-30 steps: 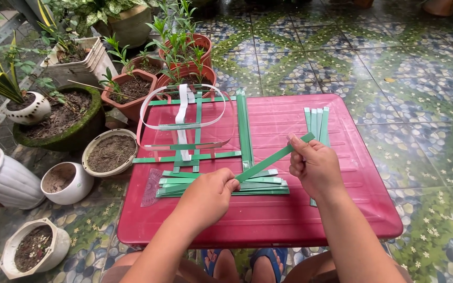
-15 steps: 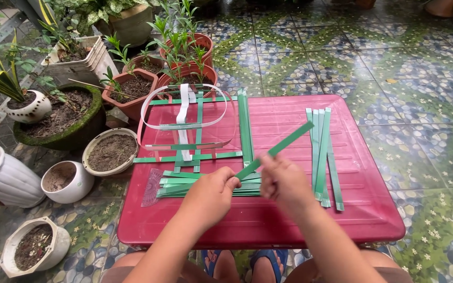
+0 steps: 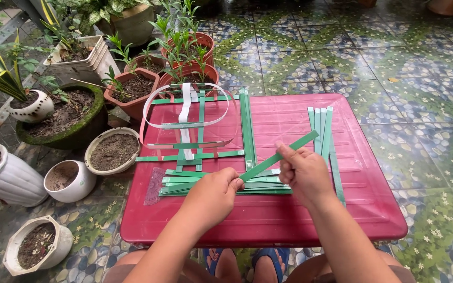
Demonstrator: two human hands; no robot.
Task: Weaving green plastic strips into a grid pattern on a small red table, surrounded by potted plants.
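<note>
- Right now both hands share one long green strip (image 3: 278, 156) that slants up to the right over the red desk (image 3: 268, 220)
- left hand (image 3: 213, 193) is closed on the strip's lower end, fingers curled tight, resting over a flat stack of strips (image 3: 184, 184) lying crosswise
- right hand (image 3: 302, 173) pinches the same strip nearer its middle between thumb and fingertips, narrow grip
- the strip looks thin, light and springy; it would likely bend or kink if squeezed hard, and its smooth face may slip, so a hold close to the ends with flat fingers seems safest
- beside the right hand, a fan of loose upright strips (image 3: 323, 128) lies on the desk, near enough to be knocked askew
- further back sit a partly woven green lattice (image 3: 200, 152), a bundle of vertical strips (image 3: 246, 128) and a pale looped band (image 3: 187, 112)
- off the desk's left edge stand potted plants, with a white soil pot (image 3: 70, 181) closest, on a patterned tiled floor (image 3: 405, 57)
- sandalled feet (image 3: 268, 262) show under the desk's front edge
</note>
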